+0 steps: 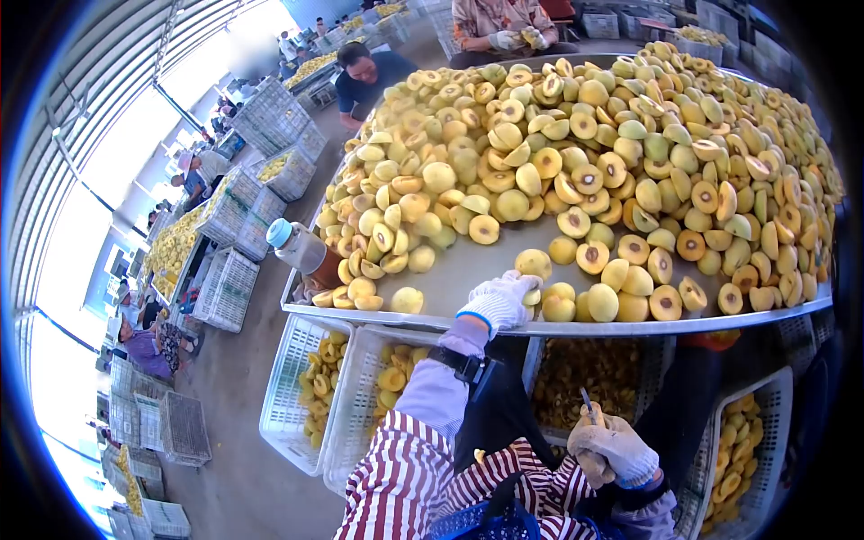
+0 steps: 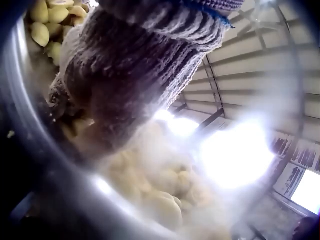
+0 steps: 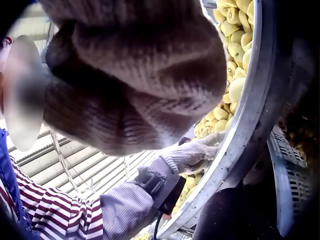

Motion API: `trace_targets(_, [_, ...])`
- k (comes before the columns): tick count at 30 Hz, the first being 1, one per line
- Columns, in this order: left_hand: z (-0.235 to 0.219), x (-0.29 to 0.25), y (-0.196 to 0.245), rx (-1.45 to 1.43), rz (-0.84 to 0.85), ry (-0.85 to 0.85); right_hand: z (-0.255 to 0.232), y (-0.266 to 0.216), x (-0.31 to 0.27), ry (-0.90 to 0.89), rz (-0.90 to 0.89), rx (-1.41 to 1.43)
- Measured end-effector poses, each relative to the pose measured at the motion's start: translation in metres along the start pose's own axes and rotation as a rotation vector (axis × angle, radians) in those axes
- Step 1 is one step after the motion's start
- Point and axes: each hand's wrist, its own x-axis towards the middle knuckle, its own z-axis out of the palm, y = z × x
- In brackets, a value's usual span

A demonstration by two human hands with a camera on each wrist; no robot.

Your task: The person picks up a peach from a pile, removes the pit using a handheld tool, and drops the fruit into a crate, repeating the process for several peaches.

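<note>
Halved yellow peaches (image 1: 585,180) are heaped on a metal-rimmed table, many showing a brown pit or hollow. My left hand (image 1: 499,301), in a white knitted glove, reaches over the near rim with its fingers extended at a peach (image 1: 533,264). In the left wrist view the gloved left hand (image 2: 125,75) hangs over the fruit, fingertips in shadow. Lower down, before my lap, my gloved right hand (image 1: 612,450) grips a small knife (image 1: 587,400), its thin blade pointing up. The glove (image 3: 145,75) fills the right wrist view and hides the knife.
The table's metal rim (image 1: 432,321) runs between me and the fruit. Below it stand plastic crates (image 1: 337,423) of peach pieces and a crate (image 1: 756,486) at the right. A blue-lidded jar (image 1: 301,247) stands at the left corner. Other people sit across the table and beyond.
</note>
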Motion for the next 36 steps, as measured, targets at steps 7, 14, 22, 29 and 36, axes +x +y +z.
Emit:
trace_targets(7, [0.038,0.007,-0.015,-0.288,-0.195,0.531,0.001,-0.006,-0.002,-0.021,-0.008,0.002])
trace_targets(14, [0.034,-0.073,0.057,-1.962,0.050,0.232,0.014,-0.017,0.005,0.101,-0.073,-0.182])
trace_targets(22, [0.034,-0.110,0.109,-1.880,-0.026,0.049,0.014,-0.002,0.010,0.372,-0.376,-0.736])
trace_targets(29, [0.015,-0.121,0.121,-1.555,-0.061,0.017,0.014,0.004,0.005,0.509,-0.507,-1.027])
trace_targets(36, [-0.003,-0.120,0.117,-1.128,0.088,-0.060,0.014,0.007,0.000,0.454,-0.397,-1.050])
